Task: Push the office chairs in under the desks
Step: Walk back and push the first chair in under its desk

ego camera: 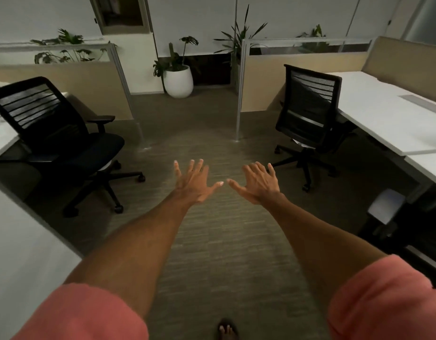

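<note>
Two black mesh-back office chairs stand in a carpeted aisle. The left chair [57, 136] is turned away from the white desk [3, 141] on the left, its seat out in the aisle. The right chair [310, 119] faces the long white desk [388, 114] on the right, its seat close to the desk edge. My left hand [194, 182] and my right hand [257, 184] are stretched out in front of me over the bare carpet, palms down, fingers spread. Neither hand touches a chair, and both hold nothing.
Beige cubicle partitions with metal posts [239, 94] flank the aisle. A white potted plant [178, 81] stands at the far end. A white desk corner [23, 246] lies at near left; another dark chair with a pale armrest [386, 207] sits at near right. My sandalled foot [226, 330] shows below.
</note>
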{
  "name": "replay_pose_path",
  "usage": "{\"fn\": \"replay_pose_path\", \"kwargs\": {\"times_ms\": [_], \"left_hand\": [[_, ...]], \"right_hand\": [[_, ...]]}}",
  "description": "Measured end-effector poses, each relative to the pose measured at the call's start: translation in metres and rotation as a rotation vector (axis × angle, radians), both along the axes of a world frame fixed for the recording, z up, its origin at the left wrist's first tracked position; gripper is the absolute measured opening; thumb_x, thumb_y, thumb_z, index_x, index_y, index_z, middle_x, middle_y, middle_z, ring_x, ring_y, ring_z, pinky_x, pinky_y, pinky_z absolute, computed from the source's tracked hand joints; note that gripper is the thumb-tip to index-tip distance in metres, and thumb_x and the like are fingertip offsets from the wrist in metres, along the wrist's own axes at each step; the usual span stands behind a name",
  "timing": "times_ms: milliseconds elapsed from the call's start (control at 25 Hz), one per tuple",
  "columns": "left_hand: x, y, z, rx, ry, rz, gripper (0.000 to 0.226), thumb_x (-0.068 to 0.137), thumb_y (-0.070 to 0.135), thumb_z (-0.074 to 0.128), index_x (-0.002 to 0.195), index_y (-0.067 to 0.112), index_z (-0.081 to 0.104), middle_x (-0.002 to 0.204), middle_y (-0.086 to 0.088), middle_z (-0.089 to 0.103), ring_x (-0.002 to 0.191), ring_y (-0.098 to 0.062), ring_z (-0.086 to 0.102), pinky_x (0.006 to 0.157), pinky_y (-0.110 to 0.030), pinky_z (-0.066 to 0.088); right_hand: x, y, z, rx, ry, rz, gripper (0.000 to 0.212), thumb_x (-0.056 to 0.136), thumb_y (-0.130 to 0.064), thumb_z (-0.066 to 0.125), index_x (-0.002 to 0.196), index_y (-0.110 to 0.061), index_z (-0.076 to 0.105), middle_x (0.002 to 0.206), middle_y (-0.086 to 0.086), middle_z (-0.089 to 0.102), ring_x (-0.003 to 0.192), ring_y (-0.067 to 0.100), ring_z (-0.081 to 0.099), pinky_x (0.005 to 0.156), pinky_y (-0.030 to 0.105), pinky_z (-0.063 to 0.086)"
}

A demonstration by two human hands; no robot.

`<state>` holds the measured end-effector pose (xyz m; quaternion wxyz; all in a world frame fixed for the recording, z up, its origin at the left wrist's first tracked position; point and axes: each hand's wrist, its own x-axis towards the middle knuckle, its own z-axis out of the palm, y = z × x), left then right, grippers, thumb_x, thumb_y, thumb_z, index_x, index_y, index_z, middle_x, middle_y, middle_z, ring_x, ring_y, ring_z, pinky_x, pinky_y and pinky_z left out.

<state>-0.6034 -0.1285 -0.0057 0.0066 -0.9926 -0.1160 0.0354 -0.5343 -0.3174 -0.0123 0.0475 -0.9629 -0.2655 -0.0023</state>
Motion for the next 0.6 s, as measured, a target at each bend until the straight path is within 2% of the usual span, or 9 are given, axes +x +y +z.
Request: {"fn": "replay_pose_path", "kwargs": {"times_ms": [600], "left_hand": [[0.389,0.138,0.01,-0.002,-0.042,-0.089,0.092,0.088,0.081,0.023,0.157,0.021,0.019,0.167,-0.003,0.004,0.153,-0.027,-0.002,0.11,-0.068,-0.013]], "right_hand": [[0.368,0.123,0.009,-0.011,-0.003,-0.094,0.09,0.09,-0.079,0.021,0.154,-0.016,0.03,0.159,0.011,0.033,0.151,0.028,0.017,0.121,0.055,0.001]]}}
